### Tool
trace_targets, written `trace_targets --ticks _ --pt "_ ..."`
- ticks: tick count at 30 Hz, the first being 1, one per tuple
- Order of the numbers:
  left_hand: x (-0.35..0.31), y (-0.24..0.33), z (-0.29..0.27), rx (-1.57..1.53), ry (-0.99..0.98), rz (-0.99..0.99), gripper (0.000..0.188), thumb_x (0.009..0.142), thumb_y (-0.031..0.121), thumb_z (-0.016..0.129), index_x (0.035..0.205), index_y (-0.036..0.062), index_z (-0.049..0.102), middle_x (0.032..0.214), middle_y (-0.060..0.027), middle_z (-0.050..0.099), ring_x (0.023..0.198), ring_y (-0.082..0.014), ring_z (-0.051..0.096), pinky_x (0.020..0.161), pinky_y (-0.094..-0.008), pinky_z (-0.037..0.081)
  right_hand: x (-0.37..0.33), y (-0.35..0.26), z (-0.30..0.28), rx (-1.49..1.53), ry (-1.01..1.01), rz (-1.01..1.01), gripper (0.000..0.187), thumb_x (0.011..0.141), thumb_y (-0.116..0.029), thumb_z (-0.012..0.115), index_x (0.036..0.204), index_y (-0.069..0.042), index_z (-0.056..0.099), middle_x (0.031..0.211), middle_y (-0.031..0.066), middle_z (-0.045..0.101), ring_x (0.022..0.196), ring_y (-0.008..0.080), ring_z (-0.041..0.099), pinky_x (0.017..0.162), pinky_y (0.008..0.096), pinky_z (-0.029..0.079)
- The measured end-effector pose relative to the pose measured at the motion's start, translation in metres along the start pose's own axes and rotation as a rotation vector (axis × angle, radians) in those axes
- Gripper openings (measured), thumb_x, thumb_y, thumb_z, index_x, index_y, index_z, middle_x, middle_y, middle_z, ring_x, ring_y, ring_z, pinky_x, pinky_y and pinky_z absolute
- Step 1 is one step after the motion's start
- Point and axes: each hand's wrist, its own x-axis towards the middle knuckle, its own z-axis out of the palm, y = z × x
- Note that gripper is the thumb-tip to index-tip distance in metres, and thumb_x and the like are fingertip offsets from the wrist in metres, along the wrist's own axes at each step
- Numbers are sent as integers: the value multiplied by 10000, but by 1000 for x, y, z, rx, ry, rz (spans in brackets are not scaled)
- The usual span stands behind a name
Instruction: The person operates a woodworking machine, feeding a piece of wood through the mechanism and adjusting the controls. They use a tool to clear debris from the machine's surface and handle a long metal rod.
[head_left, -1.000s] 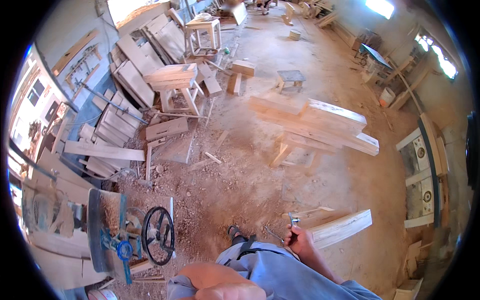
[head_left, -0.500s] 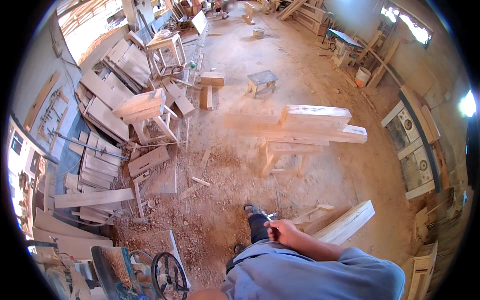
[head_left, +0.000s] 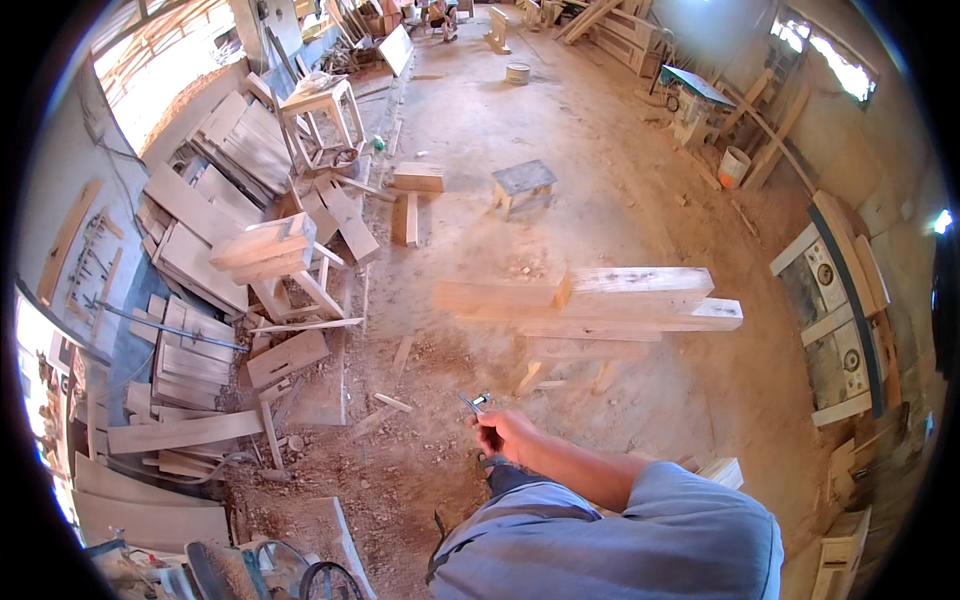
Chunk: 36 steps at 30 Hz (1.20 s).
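Observation:
My right hand (head_left: 505, 433) is closed around a slim metal tool (head_left: 469, 402), which pokes out past the fingers with a shiny bit near its tip. Its kind is too small to make out. The hand hangs in front of my body over the chip-strewn floor, touching nothing else. Ahead of it, thick timber beams (head_left: 640, 306) lie stacked crosswise on a low wooden trestle (head_left: 590, 350). My left hand is out of view.
On the left, boards (head_left: 200, 265) lean and lie in piles beside a trestle with a wood block (head_left: 265, 245). A small stool (head_left: 524, 180) and a bucket (head_left: 517, 73) stand farther off. A machine with a wheel (head_left: 330, 580) is at lower left. Someone sits far back.
My right hand has moved forward and left, away from my waist, with the metal tool still in it. The trestle and beams sit lower in view.

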Motion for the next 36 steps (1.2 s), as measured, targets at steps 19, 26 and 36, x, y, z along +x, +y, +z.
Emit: trace_targets --ticks 19,26,36 --pt "23 45 -108 460 -210 -238 500 880 254 658 1293 10 514 969 -132 615 868 -218 591 764 -387 483 52 6 29 -123 -231 356 197 849 -159 584 1021 -62 584 573 -3 390 488 136 364 456 294 304" --pt "-52 10 -92 873 174 -96 429 879 182 674 1263 31 553 868 -92 635 715 -186 592 613 -337 471 76 1 79 -532 -289 444 224 893 -260 561 982 -57 591 649 41 533 570 187 480 542 343 408" --pt "-92 91 -29 1662 574 852 326 857 74 610 1157 -20 520 1031 -162 585 820 -266 587 716 -379 487 77 32 156 -772 -554 672 214 902 -286 566 943 -77 583 673 54 532 611 200 481 579 374 415"
